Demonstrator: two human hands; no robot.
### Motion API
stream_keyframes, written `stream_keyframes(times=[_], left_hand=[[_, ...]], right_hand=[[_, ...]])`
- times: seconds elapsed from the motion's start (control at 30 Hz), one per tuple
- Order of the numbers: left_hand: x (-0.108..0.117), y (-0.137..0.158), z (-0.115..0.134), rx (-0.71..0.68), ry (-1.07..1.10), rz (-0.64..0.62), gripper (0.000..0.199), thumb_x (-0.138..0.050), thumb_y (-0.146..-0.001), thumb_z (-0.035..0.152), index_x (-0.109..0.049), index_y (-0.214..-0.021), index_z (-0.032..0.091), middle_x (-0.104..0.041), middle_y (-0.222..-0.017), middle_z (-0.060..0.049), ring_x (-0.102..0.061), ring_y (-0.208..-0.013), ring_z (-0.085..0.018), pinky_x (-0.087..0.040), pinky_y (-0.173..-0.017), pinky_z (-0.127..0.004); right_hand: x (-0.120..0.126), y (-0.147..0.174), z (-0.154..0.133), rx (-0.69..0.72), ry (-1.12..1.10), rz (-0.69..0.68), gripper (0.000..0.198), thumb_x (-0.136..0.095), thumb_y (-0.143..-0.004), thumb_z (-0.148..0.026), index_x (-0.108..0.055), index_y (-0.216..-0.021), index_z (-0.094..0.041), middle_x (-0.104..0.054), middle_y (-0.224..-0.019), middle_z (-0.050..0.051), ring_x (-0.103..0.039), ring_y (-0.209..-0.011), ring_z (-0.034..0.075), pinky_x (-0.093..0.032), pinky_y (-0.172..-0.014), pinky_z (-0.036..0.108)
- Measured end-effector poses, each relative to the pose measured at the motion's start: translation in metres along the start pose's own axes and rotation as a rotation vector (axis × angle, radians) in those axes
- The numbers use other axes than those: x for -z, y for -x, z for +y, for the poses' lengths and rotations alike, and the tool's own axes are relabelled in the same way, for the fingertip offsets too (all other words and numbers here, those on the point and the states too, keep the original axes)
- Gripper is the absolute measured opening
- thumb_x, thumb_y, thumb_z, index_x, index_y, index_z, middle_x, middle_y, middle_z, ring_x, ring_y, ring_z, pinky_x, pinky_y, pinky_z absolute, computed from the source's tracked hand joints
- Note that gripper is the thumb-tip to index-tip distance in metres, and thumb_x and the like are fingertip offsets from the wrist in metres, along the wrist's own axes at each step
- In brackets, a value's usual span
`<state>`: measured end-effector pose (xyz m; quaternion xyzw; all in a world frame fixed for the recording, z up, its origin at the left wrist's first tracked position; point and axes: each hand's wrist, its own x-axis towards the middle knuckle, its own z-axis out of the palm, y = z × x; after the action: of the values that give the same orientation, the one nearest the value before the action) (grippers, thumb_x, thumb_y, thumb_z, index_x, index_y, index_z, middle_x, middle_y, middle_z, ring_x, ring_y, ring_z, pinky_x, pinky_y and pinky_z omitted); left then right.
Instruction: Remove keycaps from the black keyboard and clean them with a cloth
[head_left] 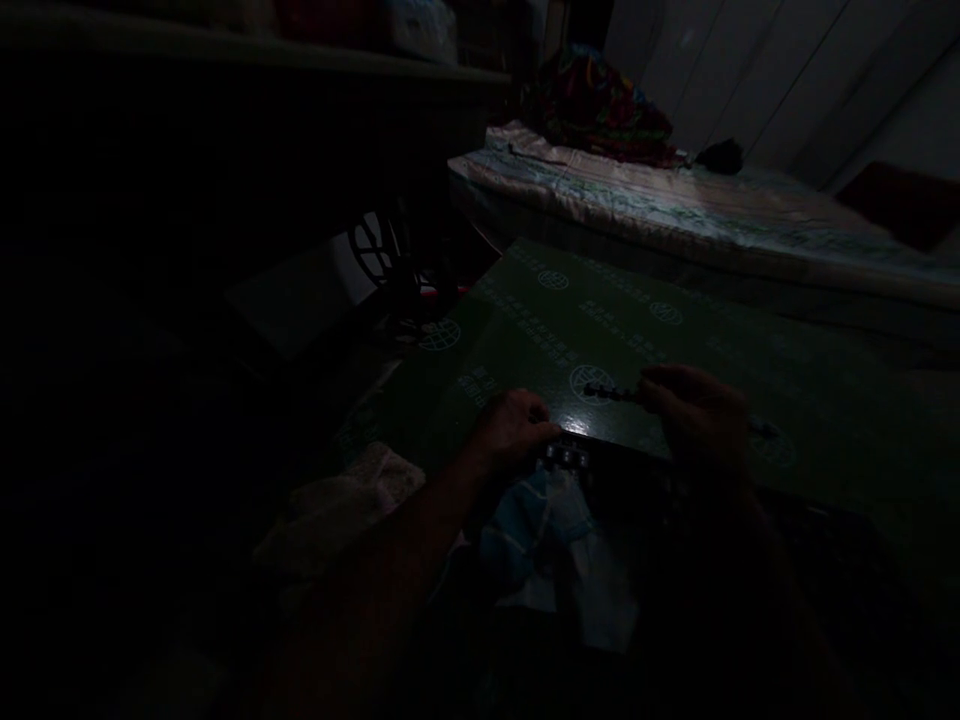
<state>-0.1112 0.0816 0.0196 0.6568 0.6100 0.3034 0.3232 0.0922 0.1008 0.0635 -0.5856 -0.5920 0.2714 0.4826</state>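
Head-worn camera, single view: vantage above and behind the bare left hand and the bare right hand, facing forward and down. Both hands lie near the lens, just below mid-height, over the glossy green board printed with pale globes. Farther off, the field takes in the pale patterned cloth and, upper right, the grey panelled wall.

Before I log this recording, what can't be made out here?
Head: gripped part of the dark knobbed strip, hidden by the right hand.
Head: what the left hand holds, if anything, lost in shadow.
Head: lettering on the green board, too small and dim.
Head: rest of the bed, cut off by the right edge.
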Motion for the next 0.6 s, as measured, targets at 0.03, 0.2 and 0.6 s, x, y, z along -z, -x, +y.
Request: stream_keyframes(times=[0.03,0.2,0.6], left_hand=[[0.0,0.0,0.0,-0.001,-0.026,0.006,0.019,-0.066,-0.064,0.032,-0.069,-0.069,0.014,-0.065,-0.077,-0.005,-0.061,-0.072,-0.016,-0.045,-0.064,-0.026],[0.0,-0.001,0.002,0.03,-0.05,0.018,0.019,-0.06,-0.068,0.031,-0.07,-0.07,0.015,-0.066,-0.075,-0.004,-0.061,-0.071,-0.016,-0.044,-0.063,-0.025],[0.002,0.0,0.003,0.055,-0.066,0.023,0.02,-0.059,-0.069,0.031,-0.07,-0.07,0.014,-0.067,-0.074,-0.004,-0.06,-0.07,-0.015,-0.043,-0.061,-0.024]], right_hand=[[0.0,-0.003,0.003,0.042,0.1,-0.019,0.016,-0.064,-0.068,-0.028,-0.071,-0.078,-0.017,-0.07,-0.076,0.005,-0.066,-0.072,0.021,-0.05,-0.068,0.034],[-0.014,-0.023,0.018,0.243,0.629,-0.271,0.018,-0.059,-0.074,-0.021,-0.072,-0.086,-0.018,-0.067,-0.091,0.009,-0.063,-0.084,0.023,-0.047,-0.07,0.032],[-0.046,-0.048,0.018,0.389,1.108,-0.592,0.022,-0.05,-0.082,-0.02,-0.071,-0.086,-0.018,-0.064,-0.095,0.012,-0.057,-0.094,0.023,-0.038,-0.066,0.026]])
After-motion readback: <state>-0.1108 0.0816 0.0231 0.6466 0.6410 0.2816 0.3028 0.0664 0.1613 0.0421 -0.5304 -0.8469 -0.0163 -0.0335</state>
